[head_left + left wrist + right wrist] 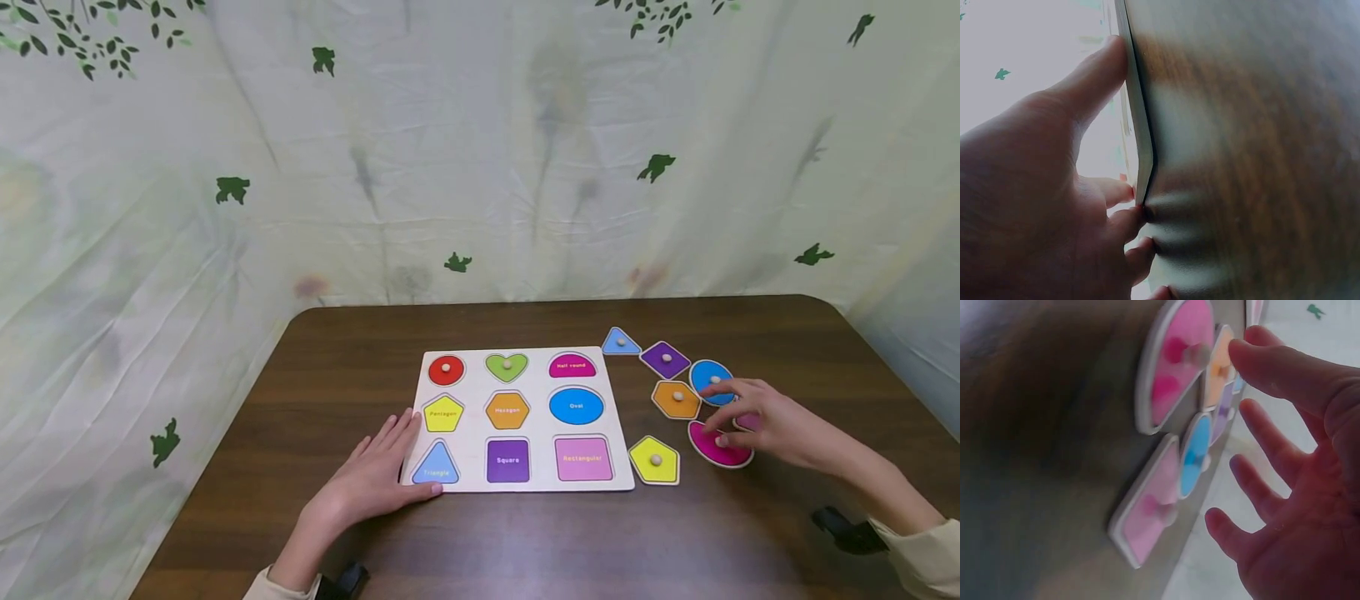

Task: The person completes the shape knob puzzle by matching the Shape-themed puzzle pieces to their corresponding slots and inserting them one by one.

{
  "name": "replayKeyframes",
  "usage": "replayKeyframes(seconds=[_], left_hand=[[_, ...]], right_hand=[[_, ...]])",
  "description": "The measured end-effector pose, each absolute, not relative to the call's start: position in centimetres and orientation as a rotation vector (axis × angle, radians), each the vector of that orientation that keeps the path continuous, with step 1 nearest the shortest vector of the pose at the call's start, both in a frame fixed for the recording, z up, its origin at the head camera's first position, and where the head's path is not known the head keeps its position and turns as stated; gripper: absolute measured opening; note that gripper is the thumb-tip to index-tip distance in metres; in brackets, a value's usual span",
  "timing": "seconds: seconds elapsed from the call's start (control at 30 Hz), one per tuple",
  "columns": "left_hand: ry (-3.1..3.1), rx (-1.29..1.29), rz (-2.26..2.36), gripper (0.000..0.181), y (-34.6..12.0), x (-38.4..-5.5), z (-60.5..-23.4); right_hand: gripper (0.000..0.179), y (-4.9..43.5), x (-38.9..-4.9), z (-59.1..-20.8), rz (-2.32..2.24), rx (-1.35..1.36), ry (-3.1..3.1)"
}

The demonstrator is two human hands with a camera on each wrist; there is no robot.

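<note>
A white shape puzzle board lies on the table. My left hand rests along its left side, fingers spread and thumb at the front edge; the left wrist view shows the thumb against that edge. Over the loose pieces right of the board hovers my right hand, fingers loosely bent. Its thumb is close to the knob of a magenta half-round piece. In the right wrist view, a gap shows between the fingers and that piece's knob. A pink rectangular piece is partly hidden under this hand in the head view.
Near the right hand lie a blue oval, an orange hexagon, a purple square, a light blue triangle and a yellow pentagon. A knobbed red circle and green heart sit in the board.
</note>
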State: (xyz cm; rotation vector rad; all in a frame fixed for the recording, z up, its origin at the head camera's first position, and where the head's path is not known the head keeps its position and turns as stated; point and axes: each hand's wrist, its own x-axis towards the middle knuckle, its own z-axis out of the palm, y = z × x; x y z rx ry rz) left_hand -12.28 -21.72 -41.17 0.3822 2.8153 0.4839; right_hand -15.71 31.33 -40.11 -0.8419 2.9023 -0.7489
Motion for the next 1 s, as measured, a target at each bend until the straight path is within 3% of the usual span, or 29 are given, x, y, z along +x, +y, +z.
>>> replayKeyframes(seconds=[1.0], left_hand=[[2.805, 0.372, 0.488, 0.108, -21.7, -12.3, -41.2]], right_hand=[[0.030, 31.5, -15.3, -41.1, -0.783, -0.792, 2.954]])
